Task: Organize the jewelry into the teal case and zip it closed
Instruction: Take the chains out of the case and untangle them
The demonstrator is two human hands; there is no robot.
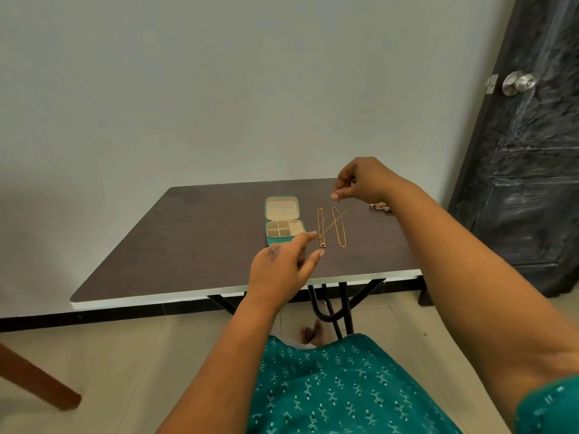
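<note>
Above table [188, 245]: right hand [360, 183] pinches thin chain [327, 228]; left hand [282, 264] open beside teal case [283, 222].

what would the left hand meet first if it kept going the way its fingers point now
Probably the thin gold chain with the small ring pendant, lying just beyond the outstretched fingertips of the left hand. The open teal zip case sits slightly left of that line. Depth is hard to judge from this single view.
</note>
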